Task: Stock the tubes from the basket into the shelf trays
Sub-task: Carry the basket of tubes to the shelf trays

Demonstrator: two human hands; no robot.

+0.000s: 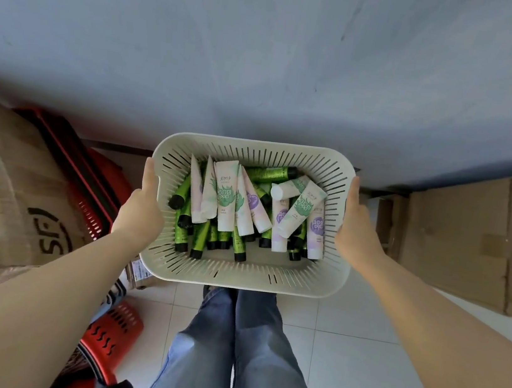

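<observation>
Grey wall [268,47] behind, a slotted cream basket [236,278] mid-frame holds green and white tubes [226,199]; left hand [142,207] and right hand [356,231] grip its sides.

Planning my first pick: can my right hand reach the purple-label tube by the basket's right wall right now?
Probably not yet. The right hand grips the basket by its right rim, sharing the carry with the left hand. The purple-label tube lies largely uncovered.
</observation>
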